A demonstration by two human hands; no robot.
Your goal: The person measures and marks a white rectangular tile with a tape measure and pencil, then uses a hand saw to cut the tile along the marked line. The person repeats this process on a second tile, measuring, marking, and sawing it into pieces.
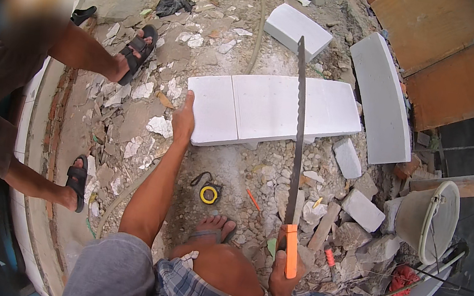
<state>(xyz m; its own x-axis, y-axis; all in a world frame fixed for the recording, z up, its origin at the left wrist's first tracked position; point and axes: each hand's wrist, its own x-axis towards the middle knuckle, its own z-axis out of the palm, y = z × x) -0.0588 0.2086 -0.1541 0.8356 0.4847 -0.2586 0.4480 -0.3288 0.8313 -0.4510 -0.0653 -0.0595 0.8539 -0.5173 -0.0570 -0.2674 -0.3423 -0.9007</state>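
A long white lightweight concrete block [272, 110] lies across the rubble in front of me, a thin line marked across its left part. My left hand [184, 119] grips its left end, thumb at the upper edge and the other fingers mostly hidden. In my right hand [284, 279] is the orange handle of a hand saw [296, 156]. Its long dark toothed blade points away from me, passing over the right part of the block in the picture; whether it touches, I cannot tell. A yellow and black tape measure [210, 193] and an orange pencil [253, 199] rest on the ground nearer me.
Another person's sandalled foot [136, 52] stands at the left. More white blocks lie beyond, one a short piece [298, 29], another a long slab [381, 98] at the right. A hose [260, 18] crosses the broken ground. A whitish bucket [427, 220] stands right, near brown boards [462, 76].
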